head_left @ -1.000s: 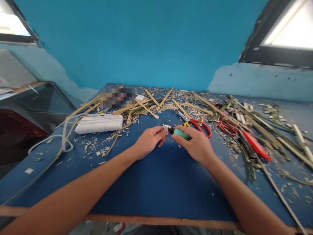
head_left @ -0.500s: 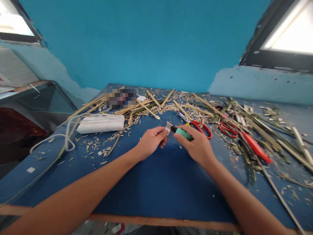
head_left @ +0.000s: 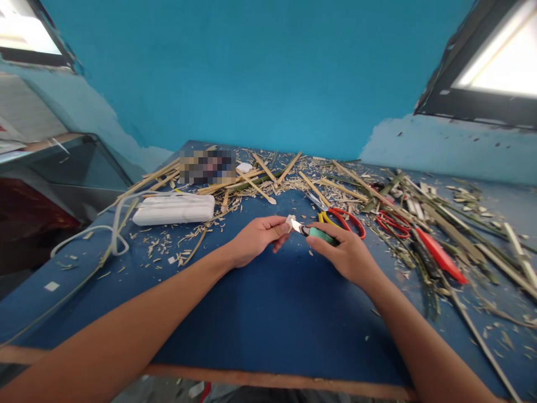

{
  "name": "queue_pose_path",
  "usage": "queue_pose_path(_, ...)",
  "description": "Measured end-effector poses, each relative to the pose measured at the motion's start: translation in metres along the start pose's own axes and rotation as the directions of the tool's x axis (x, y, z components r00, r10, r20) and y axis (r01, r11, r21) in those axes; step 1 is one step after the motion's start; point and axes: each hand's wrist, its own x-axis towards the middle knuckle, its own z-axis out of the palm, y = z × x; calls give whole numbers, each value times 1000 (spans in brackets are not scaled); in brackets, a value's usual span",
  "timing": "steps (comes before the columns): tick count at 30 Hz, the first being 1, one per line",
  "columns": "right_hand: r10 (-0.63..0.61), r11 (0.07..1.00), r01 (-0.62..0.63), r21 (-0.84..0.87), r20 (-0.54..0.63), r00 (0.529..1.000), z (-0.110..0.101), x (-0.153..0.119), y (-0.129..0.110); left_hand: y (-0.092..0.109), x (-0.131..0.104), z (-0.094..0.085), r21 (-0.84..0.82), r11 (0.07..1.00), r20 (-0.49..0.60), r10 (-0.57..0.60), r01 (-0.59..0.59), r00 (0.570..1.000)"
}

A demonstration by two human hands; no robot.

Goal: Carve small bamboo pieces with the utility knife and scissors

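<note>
My left hand (head_left: pixel 265 238) pinches a small white piece (head_left: pixel 289 220) between thumb and fingers; its material is too small to tell. In my right hand (head_left: pixel 342 249) is a utility knife (head_left: pixel 321 235) with a green handle and dark collar. Its bright blade (head_left: pixel 297 225) points left, and the tip meets or lies very near the white piece. Both hands are above the middle of the blue table (head_left: pixel 268 324). Just beyond my right hand lie red-handled scissors (head_left: pixel 346 218), with a yellow-handled tool (head_left: pixel 324 218) against them.
A white power strip (head_left: pixel 175 209) with its cable lies to the left. Bamboo strips (head_left: pixel 260 187) and shavings cover the back. On the right are more red-handled scissors (head_left: pixel 393 223), a red-handled tool (head_left: pixel 440 254) and further strips. A blue wall (head_left: pixel 268 78) stands behind.
My right hand has drawn the knife slightly right and down, and its blade now shows, catching the light. My left hand keeps hold of the white piece, which has turned. The view has shifted slightly.
</note>
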Motion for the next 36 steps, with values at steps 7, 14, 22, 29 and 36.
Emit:
queue_pose_path(7,-5,1000,3,-16,-109,994,1,10,2,3,-11,24,251,968,268,-74,5,961)
queue_pose_path(14,86,994,-65,91,-254,963,-12,18,13,-4,-7,22,85,992,59,-94,89,994)
queue_pose_path(22,31,999,-32,23,48,998,-11,3,7,-3,-1,12,-87,992,-48,-92,87,995)
queue_pose_path(29,-24,1000,24,3,117,993,-10,-1,2,-7,-1,10,-58,997,-37,-54,52,998)
queue_pose_path(36,-13,1000,14,-7,137,990,-11,-3,2,1,-3,8,108,994,37,12,-16,999)
